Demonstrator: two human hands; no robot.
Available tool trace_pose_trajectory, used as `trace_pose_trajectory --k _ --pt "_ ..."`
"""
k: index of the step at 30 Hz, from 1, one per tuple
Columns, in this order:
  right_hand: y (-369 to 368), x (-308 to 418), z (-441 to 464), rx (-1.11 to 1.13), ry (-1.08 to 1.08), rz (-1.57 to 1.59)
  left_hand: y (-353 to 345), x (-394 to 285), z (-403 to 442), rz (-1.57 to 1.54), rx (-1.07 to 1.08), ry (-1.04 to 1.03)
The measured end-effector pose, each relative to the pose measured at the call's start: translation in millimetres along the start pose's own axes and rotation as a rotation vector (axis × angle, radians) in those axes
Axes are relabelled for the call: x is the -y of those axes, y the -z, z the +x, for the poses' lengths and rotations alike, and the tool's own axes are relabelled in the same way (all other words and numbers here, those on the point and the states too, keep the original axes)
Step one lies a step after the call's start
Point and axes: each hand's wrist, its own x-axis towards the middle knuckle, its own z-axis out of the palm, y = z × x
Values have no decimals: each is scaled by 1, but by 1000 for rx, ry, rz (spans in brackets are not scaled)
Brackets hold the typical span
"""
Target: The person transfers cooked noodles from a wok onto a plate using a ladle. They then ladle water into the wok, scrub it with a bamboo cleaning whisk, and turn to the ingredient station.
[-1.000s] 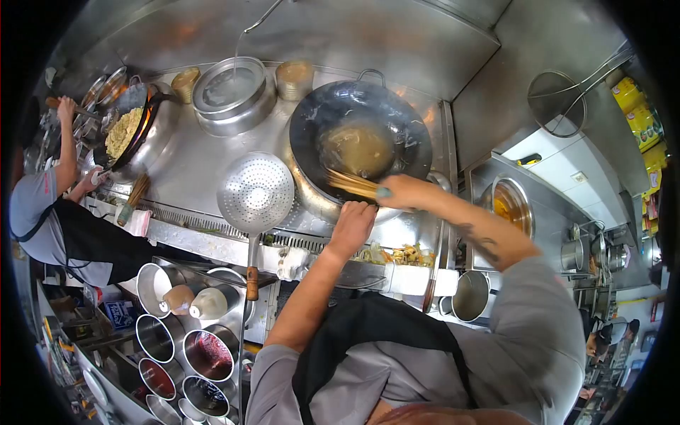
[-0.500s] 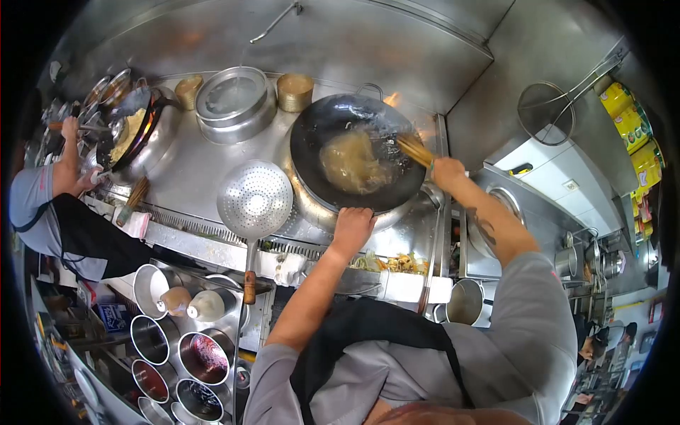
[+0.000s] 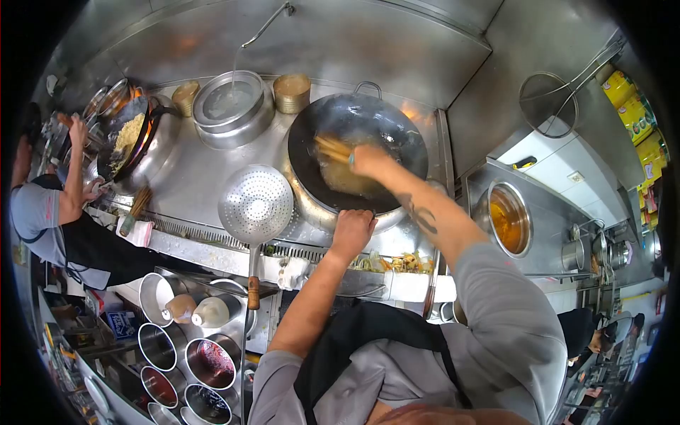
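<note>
A large black wok sits on the burner in front of me, with cloudy brownish liquid in its bottom. My right hand is over the wok, closed around a bamboo wok brush. The bristle end points left and reaches into the wok near the liquid. My left hand is closed on the wok's near rim, fingers curled over the edge. Left of the wok lies a perforated metal strainer ladle, its wooden handle toward me.
Water runs from a spout into a metal pot. Another person works at a flaming wok on the left. Sauce containers stand lower left; a pot of orange liquid is on the right. Food scraps lie along the front gutter.
My right hand has swept the brush from the wok's right side to its left. Water now runs visibly from the spout. My left hand stays on the rim.
</note>
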Motion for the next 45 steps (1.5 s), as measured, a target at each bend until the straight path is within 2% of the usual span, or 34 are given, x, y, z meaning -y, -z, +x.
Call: trace_pose_trajectory --k 4,6,9,11,13,16,19,22,25,26,29,30,33,34,37,39,42,45 --pt "-19 -3 -71 53 44 86 2 -2 1 10 -12 18" --pt "-12 -33 -102 186 79 20 4 -5 1 18 -3 27" --pt "35 -59 -119 306 -39 -236 2 -3 1 23 11 40" --pt "38 -98 -84 261 -101 -300 4 -2 1 31 28 44" --pt "21 -129 -26 86 -214 -215 4 -4 -1 25 31 45" --pt "-13 -108 -36 39 -198 -143 6 -3 -1 7 -3 46" --pt "8 -120 -81 61 -173 -153 5 -4 0 -28 -25 44" --pt "19 -147 -30 14 -198 -222 5 -3 -1 -35 -41 36" --pt "-23 -115 -11 -4 -188 -110 2 0 2 -41 -57 20" --pt "-42 -121 -21 -9 -123 -126 2 0 0 -49 -53 23" --pt "6 -125 -58 56 -88 -81 5 1 -1 -67 -49 20" --pt "1 -151 -40 -9 -95 -83 6 2 -1 -67 -52 22" --pt "5 -110 26 -181 -190 45 6 3 0 -49 -7 42" --pt "6 -76 29 -135 -123 123 5 3 0 -40 -4 47" --pt "-27 -12 15 5 -37 185 0 -1 -3 -43 -6 51" --pt "-31 4 -40 -99 72 135 0 2 0 -54 -32 38" --pt "-10 -35 -99 95 49 -52 3 1 -1 -23 -7 32" --pt "19 -74 -67 179 -59 -216 3 0 0 -18 -19 26"
